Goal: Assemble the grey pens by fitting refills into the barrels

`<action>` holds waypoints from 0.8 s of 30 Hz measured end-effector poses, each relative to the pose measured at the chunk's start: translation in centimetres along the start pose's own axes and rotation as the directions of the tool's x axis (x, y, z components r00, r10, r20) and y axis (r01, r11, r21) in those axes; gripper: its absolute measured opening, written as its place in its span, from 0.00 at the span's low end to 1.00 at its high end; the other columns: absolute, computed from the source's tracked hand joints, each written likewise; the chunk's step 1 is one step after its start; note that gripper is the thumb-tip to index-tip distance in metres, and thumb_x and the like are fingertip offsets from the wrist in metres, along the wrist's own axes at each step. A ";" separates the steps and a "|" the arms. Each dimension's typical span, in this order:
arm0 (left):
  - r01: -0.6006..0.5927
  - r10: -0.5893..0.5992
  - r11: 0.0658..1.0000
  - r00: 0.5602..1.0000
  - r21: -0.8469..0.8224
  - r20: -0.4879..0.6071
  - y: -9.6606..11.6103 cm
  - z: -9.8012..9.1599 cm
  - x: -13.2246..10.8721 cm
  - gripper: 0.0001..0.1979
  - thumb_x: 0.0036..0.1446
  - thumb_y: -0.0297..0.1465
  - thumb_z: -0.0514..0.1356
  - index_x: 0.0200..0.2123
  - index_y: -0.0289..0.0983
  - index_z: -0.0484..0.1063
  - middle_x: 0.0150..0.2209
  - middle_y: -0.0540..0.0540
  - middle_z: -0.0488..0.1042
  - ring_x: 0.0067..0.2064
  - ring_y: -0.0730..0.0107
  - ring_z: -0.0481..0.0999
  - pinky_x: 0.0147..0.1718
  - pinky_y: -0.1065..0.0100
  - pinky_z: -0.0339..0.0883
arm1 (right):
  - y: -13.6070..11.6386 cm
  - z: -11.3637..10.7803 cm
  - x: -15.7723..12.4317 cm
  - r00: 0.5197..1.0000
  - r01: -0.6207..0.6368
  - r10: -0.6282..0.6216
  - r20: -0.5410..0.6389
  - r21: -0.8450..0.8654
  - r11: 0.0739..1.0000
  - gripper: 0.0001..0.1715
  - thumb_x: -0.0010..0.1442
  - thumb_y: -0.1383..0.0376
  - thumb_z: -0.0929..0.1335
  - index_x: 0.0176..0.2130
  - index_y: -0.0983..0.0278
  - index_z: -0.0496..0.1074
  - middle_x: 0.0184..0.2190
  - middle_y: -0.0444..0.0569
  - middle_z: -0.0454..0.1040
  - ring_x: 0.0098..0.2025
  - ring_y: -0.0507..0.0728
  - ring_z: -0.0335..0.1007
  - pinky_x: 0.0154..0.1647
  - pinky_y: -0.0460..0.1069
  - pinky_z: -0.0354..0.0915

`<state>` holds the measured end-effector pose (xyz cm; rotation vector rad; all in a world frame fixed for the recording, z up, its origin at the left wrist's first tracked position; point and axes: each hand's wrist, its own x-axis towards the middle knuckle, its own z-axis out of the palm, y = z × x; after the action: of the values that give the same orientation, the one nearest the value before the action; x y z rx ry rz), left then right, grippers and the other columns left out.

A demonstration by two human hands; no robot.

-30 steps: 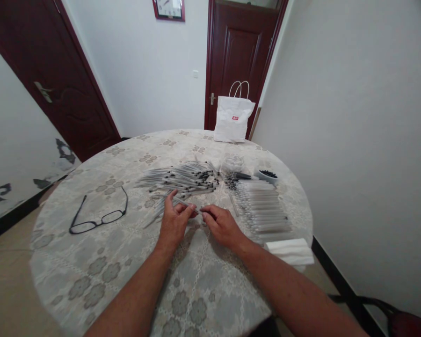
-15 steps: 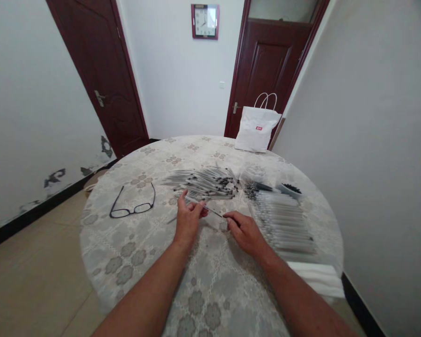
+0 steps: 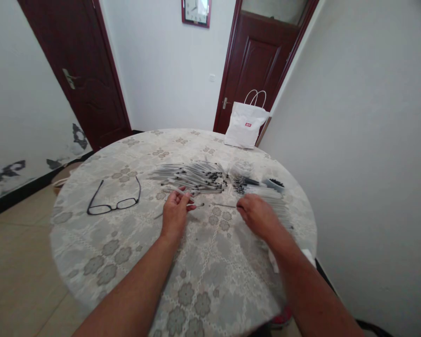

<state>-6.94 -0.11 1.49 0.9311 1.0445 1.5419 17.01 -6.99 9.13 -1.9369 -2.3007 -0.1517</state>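
Observation:
My left hand (image 3: pixel 175 210) is closed around a slim whitish pen barrel (image 3: pixel 188 198) in front of the loose pile. A dark-tipped end (image 3: pixel 201 204) shows just past its fingers. To the right, my right hand (image 3: pixel 254 213) pinches one end of a thin dark pen refill (image 3: pixel 224 205), which points left toward the other hand. The two hands are apart. Behind my left hand lies a heap of grey pen-like sticks (image 3: pixel 192 175) with black tips. Clear plastic tubes (image 3: pixel 282 206) are stacked beside and behind my right hand, which partly hides them.
Eyeglasses (image 3: pixel 114 206) lie on the left of the round, cloth-covered table (image 3: pixel 133 271). A small bowl of black pieces (image 3: pixel 275 183) and a crumpled clear bag (image 3: pixel 242 167) are at the right. A white paper bag (image 3: pixel 246 124) stands at the far edge.
The thin rod that spanned both hands has come away from my left hand, and my right hand has moved right with it. The view has shifted right and down.

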 end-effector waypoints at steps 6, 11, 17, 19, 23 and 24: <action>-0.005 -0.021 0.981 0.991 0.192 0.132 -0.2 0.5 -0.8 0.25 0.57 0.39 0.63 0.56 0.36 0.72 0.33 0.50 0.72 0.31 0.71 0.75 0.30 0.67 0.77 | 8.5 -2.8 3.9 0.968 -0.250 0.247 -0.049 -0.287 0.925 0.18 0.72 0.62 0.62 0.48 0.63 0.79 0.45 0.56 0.76 0.50 0.59 0.69 0.48 0.49 0.62; -0.117 0.028 0.929 0.968 0.352 0.249 -0.2 0.6 -1.2 0.25 0.60 0.39 0.61 0.58 0.36 0.71 0.35 0.49 0.72 0.32 0.69 0.77 0.30 0.67 0.76 | 12.0 -1.2 6.5 0.961 -0.233 0.271 0.053 -0.370 0.899 0.18 0.72 0.66 0.61 0.50 0.63 0.79 0.47 0.57 0.77 0.51 0.61 0.70 0.47 0.49 0.63; -0.119 0.005 0.916 0.958 0.384 0.286 -0.4 0.4 -1.2 0.25 0.60 0.40 0.61 0.59 0.38 0.70 0.36 0.49 0.73 0.32 0.69 0.77 0.30 0.67 0.75 | 12.1 -0.1 7.1 0.952 -0.269 0.304 0.025 -0.399 0.876 0.20 0.70 0.71 0.60 0.50 0.66 0.78 0.49 0.62 0.75 0.53 0.63 0.68 0.46 0.51 0.66; -0.116 0.000 0.916 0.957 0.384 0.290 -0.3 0.4 -1.2 0.25 0.59 0.40 0.61 0.58 0.38 0.71 0.35 0.49 0.73 0.32 0.68 0.77 0.30 0.67 0.75 | 11.7 -0.1 6.8 0.945 -0.306 0.325 -0.020 -0.402 0.863 0.19 0.69 0.72 0.59 0.50 0.67 0.76 0.49 0.63 0.75 0.53 0.63 0.68 0.45 0.50 0.67; -0.086 -0.028 0.925 0.956 0.369 0.292 0.1 0.6 -1.4 0.25 0.56 0.40 0.63 0.55 0.37 0.73 0.35 0.47 0.75 0.33 0.65 0.78 0.30 0.66 0.75 | 8.9 0.0 5.1 0.953 -0.303 0.287 -0.099 -0.284 0.910 0.16 0.71 0.69 0.61 0.47 0.66 0.77 0.46 0.60 0.76 0.51 0.61 0.70 0.46 0.50 0.66; -0.068 -0.045 0.931 0.953 0.358 0.299 0.2 0.7 -1.5 0.24 0.55 0.40 0.64 0.53 0.37 0.73 0.36 0.46 0.76 0.34 0.65 0.79 0.30 0.66 0.75 | 7.6 0.2 4.4 0.964 -0.263 0.247 -0.100 -0.205 0.943 0.15 0.71 0.67 0.61 0.47 0.66 0.77 0.45 0.59 0.77 0.50 0.60 0.72 0.47 0.49 0.66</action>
<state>-6.03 -1.47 1.79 1.3859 1.1193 1.1802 23.73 -1.38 9.62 -2.2715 -2.0370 -0.4550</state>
